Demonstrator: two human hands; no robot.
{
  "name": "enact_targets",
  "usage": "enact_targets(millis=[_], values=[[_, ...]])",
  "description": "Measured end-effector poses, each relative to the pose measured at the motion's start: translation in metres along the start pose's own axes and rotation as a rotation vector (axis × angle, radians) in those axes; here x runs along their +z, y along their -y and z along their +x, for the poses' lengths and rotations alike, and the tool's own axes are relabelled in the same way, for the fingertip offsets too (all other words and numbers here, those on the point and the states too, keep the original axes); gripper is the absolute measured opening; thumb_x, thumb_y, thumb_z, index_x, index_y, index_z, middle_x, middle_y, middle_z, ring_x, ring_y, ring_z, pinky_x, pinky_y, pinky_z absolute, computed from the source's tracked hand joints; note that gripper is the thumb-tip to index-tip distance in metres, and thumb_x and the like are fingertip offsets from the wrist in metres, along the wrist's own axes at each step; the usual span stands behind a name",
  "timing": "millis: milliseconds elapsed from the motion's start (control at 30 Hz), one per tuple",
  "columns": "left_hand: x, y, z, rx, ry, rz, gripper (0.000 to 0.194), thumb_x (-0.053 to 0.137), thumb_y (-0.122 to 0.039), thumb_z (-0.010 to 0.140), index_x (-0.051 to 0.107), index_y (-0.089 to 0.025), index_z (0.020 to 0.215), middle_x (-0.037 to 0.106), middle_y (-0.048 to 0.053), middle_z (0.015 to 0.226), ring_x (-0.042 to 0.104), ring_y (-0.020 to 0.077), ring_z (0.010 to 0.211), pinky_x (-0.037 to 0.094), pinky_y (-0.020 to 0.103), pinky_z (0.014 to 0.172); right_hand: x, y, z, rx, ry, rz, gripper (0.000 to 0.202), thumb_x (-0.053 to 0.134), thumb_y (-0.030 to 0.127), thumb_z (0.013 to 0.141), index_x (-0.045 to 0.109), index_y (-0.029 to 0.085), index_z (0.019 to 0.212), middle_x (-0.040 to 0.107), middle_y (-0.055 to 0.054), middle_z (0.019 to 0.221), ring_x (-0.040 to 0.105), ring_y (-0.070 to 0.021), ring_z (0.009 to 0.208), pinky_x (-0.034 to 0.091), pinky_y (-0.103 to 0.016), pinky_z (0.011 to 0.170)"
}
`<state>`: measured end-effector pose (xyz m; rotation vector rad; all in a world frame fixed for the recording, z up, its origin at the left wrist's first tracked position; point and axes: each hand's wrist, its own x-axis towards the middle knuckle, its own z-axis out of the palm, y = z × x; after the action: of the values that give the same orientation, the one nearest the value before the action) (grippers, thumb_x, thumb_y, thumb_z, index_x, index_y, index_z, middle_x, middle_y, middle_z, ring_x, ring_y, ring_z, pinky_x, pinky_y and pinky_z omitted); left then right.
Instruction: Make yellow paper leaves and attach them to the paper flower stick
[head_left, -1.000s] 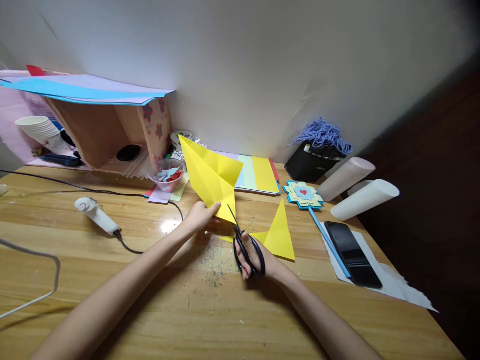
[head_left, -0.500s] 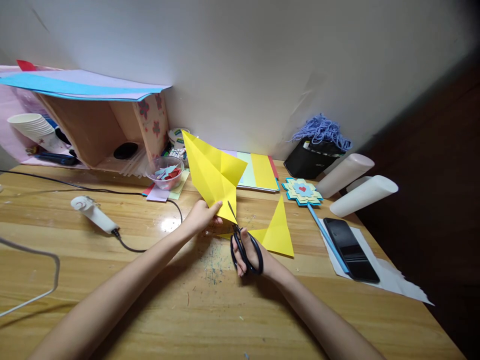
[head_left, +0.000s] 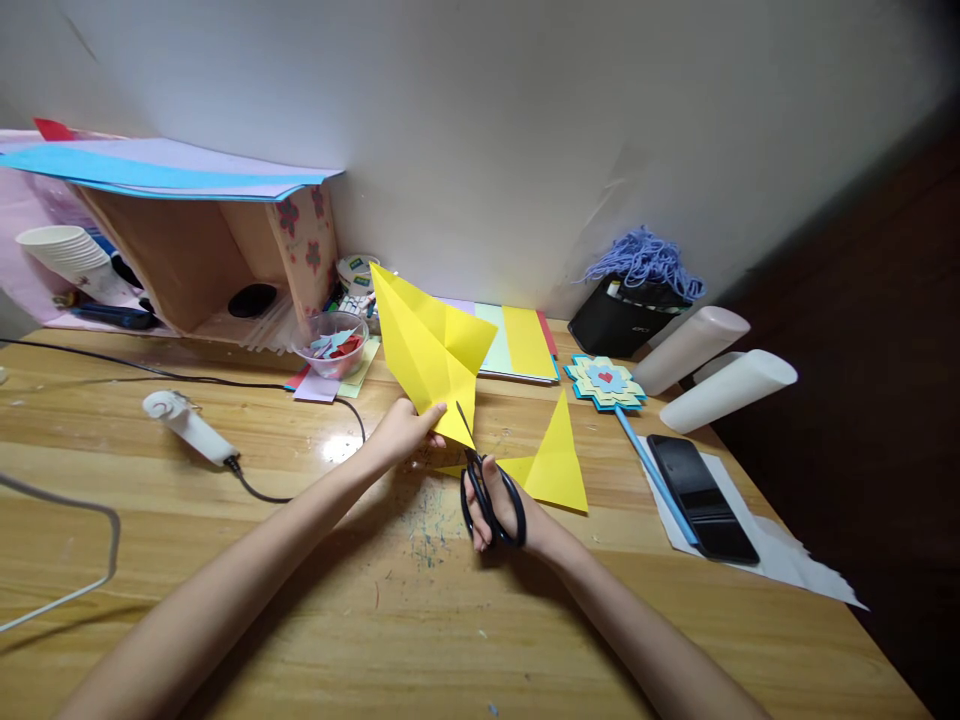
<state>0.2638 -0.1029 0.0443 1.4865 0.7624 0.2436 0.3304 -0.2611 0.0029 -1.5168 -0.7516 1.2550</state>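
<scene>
My left hand (head_left: 412, 430) pinches the lower edge of a creased sheet of yellow paper (head_left: 431, 340), held up above the table, thumb on top. In my right hand (head_left: 495, 505) is a pair of black-handled scissors (head_left: 517, 515), with fingers through the loops. One scissor blade lies in front of the paper near its lower corner, close to my left thumb; the other blade is hidden behind the sheet. On the wood just beyond my right hand lies a cut yellow paper piece (head_left: 559, 465) with a pointed tip, partly covered by that hand.
A glue gun (head_left: 191, 430) with a black cord lies left. Behind stand a clear bowl of paper scraps (head_left: 334, 345), an open box (head_left: 202, 250) and stacked coloured paper (head_left: 517, 345). To the right are a paper flower (head_left: 606, 380), a phone (head_left: 701, 500) and white rolls (head_left: 727, 390).
The yellow sheet has shifted very slightly to the right at its top. Both hands and the scissors stay almost where they were.
</scene>
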Motion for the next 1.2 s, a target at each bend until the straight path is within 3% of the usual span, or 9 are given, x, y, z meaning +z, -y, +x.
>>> enact_targets(millis=[333, 700, 933, 1200], values=[[0.005, 0.009, 0.002, 0.015, 0.055, -0.032, 0.015, 0.058, -0.022, 0.078, 0.061, -0.008, 0.079, 0.063, 0.003, 0.054, 0.056, 0.0105, 0.042, 0.047, 0.020, 0.046, 0.002, -0.008, 0.006, -0.019, -0.032, 0.049, 0.072, 0.019, 0.088, 0.058, 0.040, 0.020, 0.067, 0.041, 0.006, 0.028, 0.045, -0.0126, 0.027, 0.037, -0.023, 0.034], [0.005, 0.003, -0.003, -0.012, 0.020, -0.022, 0.018, 0.062, -0.025, 0.075, 0.063, -0.007, 0.079, 0.063, 0.004, 0.054, 0.058, 0.0127, 0.045, 0.048, 0.022, 0.048, 0.000, -0.010, 0.006, -0.042, -0.053, 0.027, 0.067, 0.026, 0.086, 0.062, 0.040, 0.020, 0.068, 0.040, 0.007, 0.028, 0.043, -0.0117, 0.025, 0.035, -0.021, 0.031], [0.006, 0.006, -0.002, -0.002, 0.051, -0.029, 0.022, 0.062, -0.027, 0.075, 0.064, -0.008, 0.083, 0.064, 0.004, 0.055, 0.057, 0.0117, 0.045, 0.048, 0.022, 0.048, 0.001, -0.004, 0.001, -0.002, 0.002, 0.098, 0.075, 0.017, 0.088, 0.058, 0.042, 0.019, 0.071, 0.043, 0.005, 0.031, 0.049, -0.0139, 0.030, 0.038, -0.023, 0.035], [0.009, 0.002, -0.008, -0.005, 0.107, -0.034, 0.018, 0.061, -0.025, 0.075, 0.063, -0.008, 0.077, 0.064, 0.005, 0.057, 0.054, 0.0102, 0.043, 0.048, 0.022, 0.048, 0.002, 0.000, 0.003, 0.038, -0.032, 0.128, 0.074, 0.020, 0.090, 0.054, 0.040, 0.020, 0.069, 0.042, 0.006, 0.028, 0.048, -0.0144, 0.029, 0.038, -0.024, 0.035]])
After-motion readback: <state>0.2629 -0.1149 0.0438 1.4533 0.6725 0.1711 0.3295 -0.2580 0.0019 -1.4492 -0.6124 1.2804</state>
